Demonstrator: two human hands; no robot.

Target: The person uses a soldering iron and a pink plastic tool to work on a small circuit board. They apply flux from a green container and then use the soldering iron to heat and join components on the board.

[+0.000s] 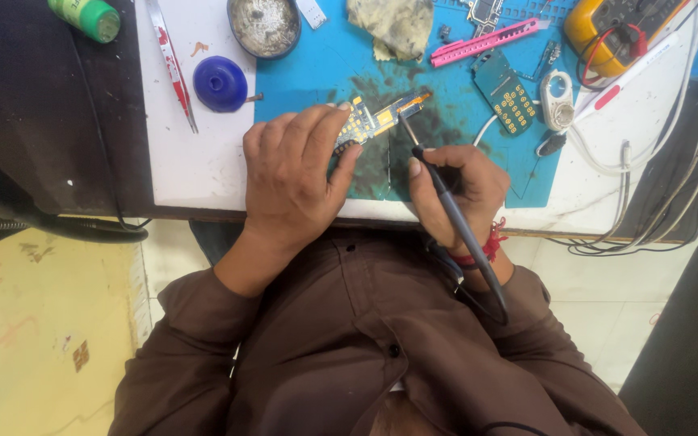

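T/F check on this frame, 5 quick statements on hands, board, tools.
1. The left hand presses down the small blue circuit board with gold pads. True.
2. The right hand holds a pair of tweezers. False: it holds a thin black soldering iron, tip at the board.
3. The board lies on a blue work mat. True.
4. The round blue plastic container sits on the mat. False: it stands on the white tabletop, left of the mat.
5. The yellow multimeter is by the left hand. False: it is at the far right.

white worktop [195, 173], pale tile floor [599, 299], yellow floor patch [34, 323].
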